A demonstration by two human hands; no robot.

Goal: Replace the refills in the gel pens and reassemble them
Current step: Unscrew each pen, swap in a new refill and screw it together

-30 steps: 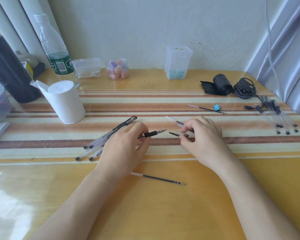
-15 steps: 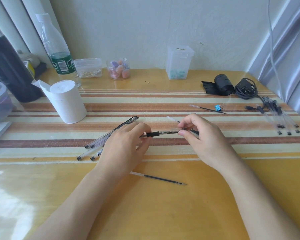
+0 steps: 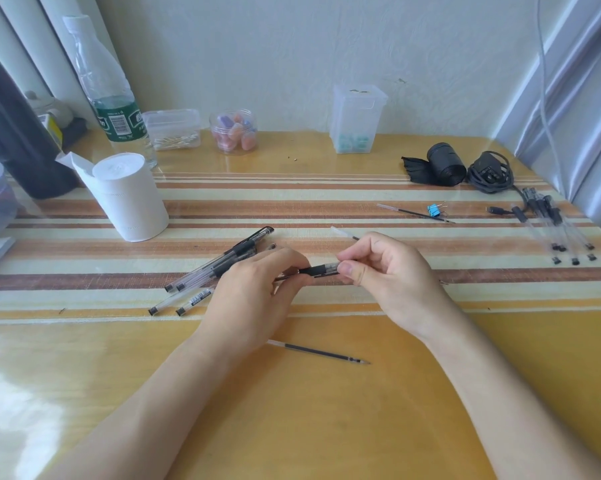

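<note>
The gel pen [image 3: 321, 270], its black grip showing, is held level over the striped middle of the surface [image 3: 292, 420]. The left hand [image 3: 254, 299] pinches one end in curled fingers, and the right hand [image 3: 396, 278] pinches the other between thumb and forefinger. A loose refill [image 3: 320, 352] lies nearer the person, a heap of pens [image 3: 219, 268] just beside the left hand, and further pens [image 3: 552, 230] well apart at the right edge.

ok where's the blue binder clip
In the head view the blue binder clip lies far right of centre, beside a loose refill, left of the coiled cable.
</note>
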